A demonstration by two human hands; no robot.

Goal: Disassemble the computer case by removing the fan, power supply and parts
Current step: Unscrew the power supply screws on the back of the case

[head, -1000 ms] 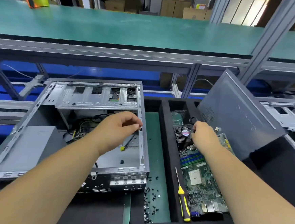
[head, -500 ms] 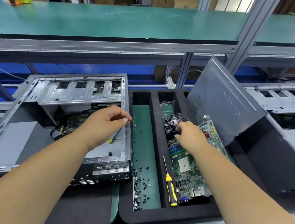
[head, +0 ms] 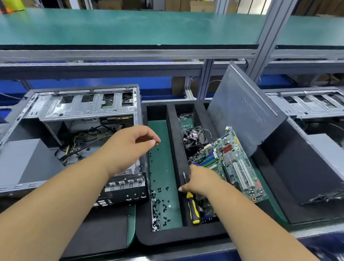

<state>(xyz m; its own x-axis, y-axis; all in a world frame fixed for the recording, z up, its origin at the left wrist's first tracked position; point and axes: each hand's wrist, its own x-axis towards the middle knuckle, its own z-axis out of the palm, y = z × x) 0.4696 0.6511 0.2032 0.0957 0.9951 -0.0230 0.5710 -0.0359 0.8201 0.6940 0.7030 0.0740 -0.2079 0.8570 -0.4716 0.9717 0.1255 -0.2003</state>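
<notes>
Head view: the open computer case [head: 42,140] lies on its side at the left of the frame, its drive cage at the top and a tangle of cables [head: 83,142] inside. The left hand [head: 130,145] hovers above the case's right edge, fingers loosely curled with thumb and forefinger apart, holding nothing.

Just right of the case sits a black foam tray [head: 179,236] with long compartments. The left compartment has a green floor strewn with small black screws [head: 161,203], most of them gathered toward the lower end. In the next compartment a fan [head: 194,138] lies near the upper end, and a green circuit board [head: 236,164] lies tilted beside it, running down toward lower right.

The right hand [head: 202,180] reaches down at the foam divider, over the shaft of a screwdriver [head: 192,208] whose yellow-and-black handle points toward the bottom of the frame. Its fingers are bent near the shaft, but whether they grip it cannot be told.

A grey side panel [head: 244,109] leans upright against a dark box [head: 308,161] at the right. A green shelf [head: 134,26] spans the top of the frame.
</notes>
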